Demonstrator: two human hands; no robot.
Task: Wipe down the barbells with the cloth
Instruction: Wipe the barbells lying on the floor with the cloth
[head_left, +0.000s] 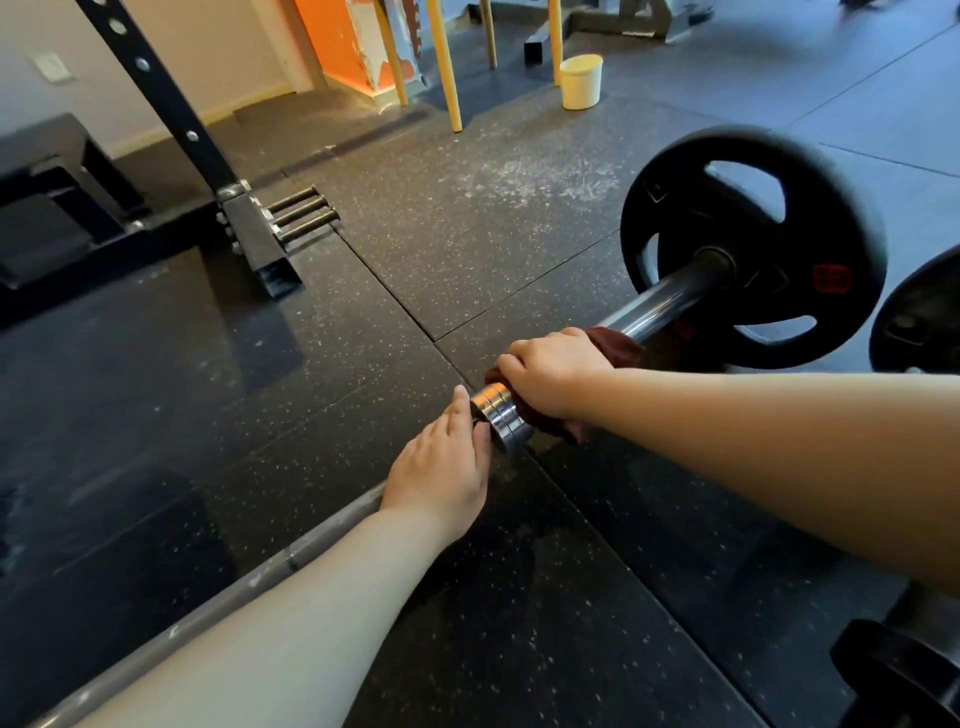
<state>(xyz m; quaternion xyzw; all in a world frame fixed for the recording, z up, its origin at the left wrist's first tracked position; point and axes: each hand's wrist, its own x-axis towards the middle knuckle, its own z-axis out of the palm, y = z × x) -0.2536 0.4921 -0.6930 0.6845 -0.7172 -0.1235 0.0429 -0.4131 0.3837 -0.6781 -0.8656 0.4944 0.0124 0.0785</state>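
Speckled rubber floor (467, 234) fills the frame. At centre, your right hand (553, 371) is wrapped around the cloth (618, 348) on the bar (670, 299), below the plate (753, 244), to rub it. Your left hand (447, 467), fingers loosely spread, braces the bar's chrome end (501, 415) steady.

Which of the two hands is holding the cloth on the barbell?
The right hand: it grips the dark red cloth around the barbell sleeve. The left hand is bare, touching only the chrome end.

Barbell sleeve (670, 301) glossy chromed metal; cloth (618, 349) soft maroon, perhaps terry; floor (467, 234) matt speckled rubber.
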